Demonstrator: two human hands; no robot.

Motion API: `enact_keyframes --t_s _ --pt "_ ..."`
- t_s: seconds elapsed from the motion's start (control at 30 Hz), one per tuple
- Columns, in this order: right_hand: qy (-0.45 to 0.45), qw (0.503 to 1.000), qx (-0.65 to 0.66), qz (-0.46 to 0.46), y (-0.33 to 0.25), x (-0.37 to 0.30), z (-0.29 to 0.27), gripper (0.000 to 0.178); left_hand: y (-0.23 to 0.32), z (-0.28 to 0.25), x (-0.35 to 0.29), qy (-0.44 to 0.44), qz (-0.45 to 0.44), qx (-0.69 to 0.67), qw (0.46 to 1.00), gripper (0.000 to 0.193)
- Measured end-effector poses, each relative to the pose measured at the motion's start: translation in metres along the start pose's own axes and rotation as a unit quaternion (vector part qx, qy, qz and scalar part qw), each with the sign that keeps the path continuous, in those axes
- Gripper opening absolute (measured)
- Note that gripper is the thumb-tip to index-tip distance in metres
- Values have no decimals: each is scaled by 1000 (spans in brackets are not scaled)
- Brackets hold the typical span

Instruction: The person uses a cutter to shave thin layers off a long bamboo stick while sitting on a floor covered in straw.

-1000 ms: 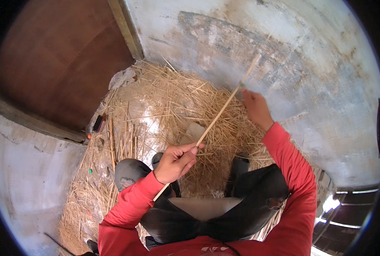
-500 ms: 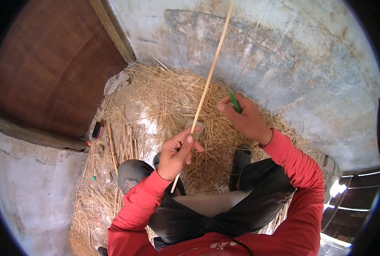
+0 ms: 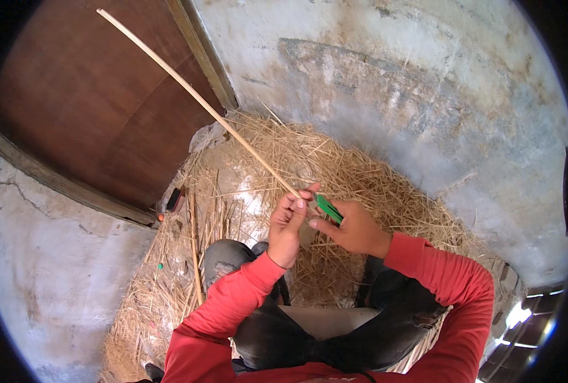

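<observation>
A long, thin bamboo strip (image 3: 198, 96) slants from the upper left down to my left hand (image 3: 286, 233), whose thumb and fingers pinch it near its lower end. Close beside it, my right hand (image 3: 354, 228) is closed around a green utility knife (image 3: 328, 209). The front of the knife points toward the strip's held end. Whether a blade touches the strip is too small to tell. Both hands are above the straw, in front of my knees.
Loose straw (image 3: 360, 172) covers much of the floor. A brown door panel (image 3: 92, 108) stands at the left, and a stained pale wall (image 3: 392, 83) rises ahead. A small black object (image 3: 174, 200) and a long stick (image 3: 194, 249) lie on the left.
The bamboo strip has swung so its far end points to the upper left. My right hand has brought the green utility knife down and left, close to my left hand.
</observation>
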State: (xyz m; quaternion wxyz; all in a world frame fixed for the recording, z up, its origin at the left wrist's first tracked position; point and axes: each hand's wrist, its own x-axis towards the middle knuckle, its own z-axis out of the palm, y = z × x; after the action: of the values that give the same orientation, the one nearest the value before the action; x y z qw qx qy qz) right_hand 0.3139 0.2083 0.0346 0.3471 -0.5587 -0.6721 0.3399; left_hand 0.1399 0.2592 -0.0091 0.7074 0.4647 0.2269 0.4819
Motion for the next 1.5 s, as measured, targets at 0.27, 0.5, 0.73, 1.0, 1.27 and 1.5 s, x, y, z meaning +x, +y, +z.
enact_keyframes --t_s 0.27,0.5,0.73,1.0,1.27,1.5 --pt "76 973 -206 -72 21 -4 -41 20 40 4 -20 43 156 496 853 19" --pt "-10 940 -326 -96 12 -28 -76 28 103 23 -34 -112 171 716 667 36" --pt "-13 939 -303 -166 10 -42 -76 35 68 -15 -94 -243 -296 302 873 41" --pt "126 987 -89 -38 -11 -44 -73 39 27 6 -46 -104 -192 206 954 44" --pt "8 980 -191 55 10 -44 -39 59 0 15 -26 -100 -186 124 970 44" --pt "55 962 -267 18 25 -25 -33 59 -2 3 -22 -80 -210 81 971 45"
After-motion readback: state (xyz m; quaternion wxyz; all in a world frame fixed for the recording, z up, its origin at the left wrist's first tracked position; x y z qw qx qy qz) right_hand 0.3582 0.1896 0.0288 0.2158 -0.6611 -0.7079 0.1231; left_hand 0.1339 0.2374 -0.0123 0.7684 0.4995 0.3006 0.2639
